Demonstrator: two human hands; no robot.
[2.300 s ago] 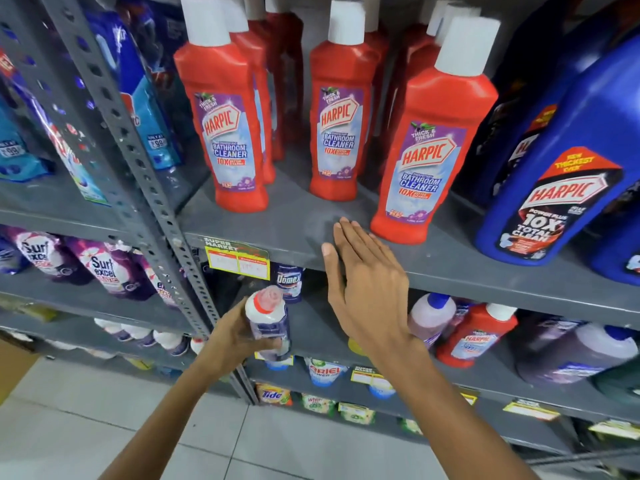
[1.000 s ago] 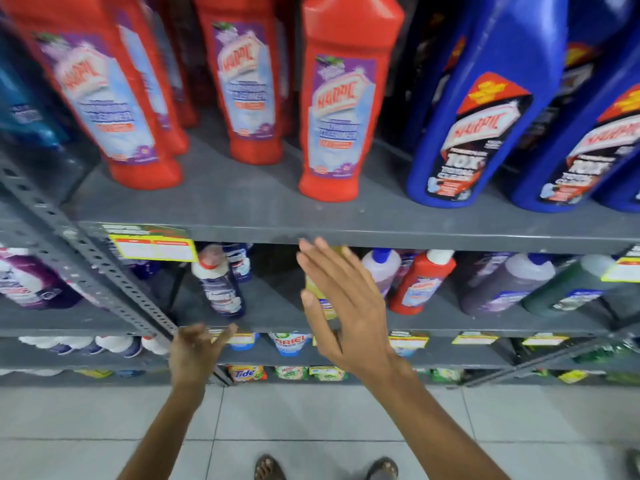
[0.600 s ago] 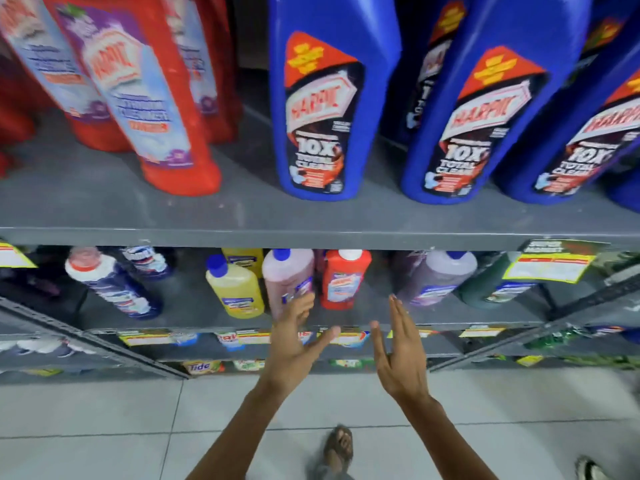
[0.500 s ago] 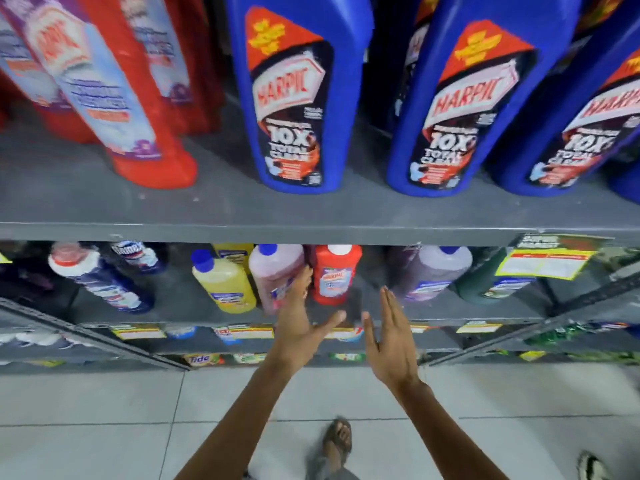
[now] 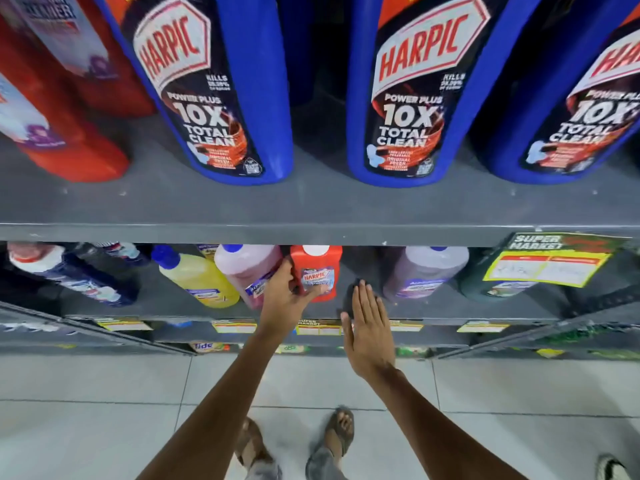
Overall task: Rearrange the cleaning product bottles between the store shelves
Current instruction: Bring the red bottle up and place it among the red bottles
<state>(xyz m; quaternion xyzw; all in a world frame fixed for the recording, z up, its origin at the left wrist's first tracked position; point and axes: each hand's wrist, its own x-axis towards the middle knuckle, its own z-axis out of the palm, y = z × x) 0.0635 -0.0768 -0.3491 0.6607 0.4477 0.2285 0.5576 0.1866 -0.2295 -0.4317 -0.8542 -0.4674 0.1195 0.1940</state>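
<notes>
A small red Harpic bottle (image 5: pixel 317 268) with a white cap stands on the lower grey shelf (image 5: pixel 433 306). My left hand (image 5: pixel 285 299) wraps around its lower left side, thumb across the label. My right hand (image 5: pixel 367 323) is flat and open just right of that bottle, fingers over the shelf edge, holding nothing. Beside the red bottle stand a pink bottle (image 5: pixel 247 268), a yellow bottle (image 5: pixel 194 278) and a purple bottle (image 5: pixel 424 271). A white-and-navy bottle (image 5: pixel 65 273) lies further left.
Large blue Harpic bottles (image 5: pixel 214 88) and red Harpic bottles (image 5: pixel 59 109) fill the upper shelf (image 5: pixel 311 209). A yellow price tag (image 5: pixel 550 261) hangs at the right. A dark green bottle (image 5: pixel 485 282) sits behind it. Tiled floor and my sandalled feet (image 5: pixel 332 434) are below.
The view has shifted right along the shelves and closer. My left hand has let go of the white-and-navy bottle, moved right and closed around the small red bottle; my right hand followed, still open.
</notes>
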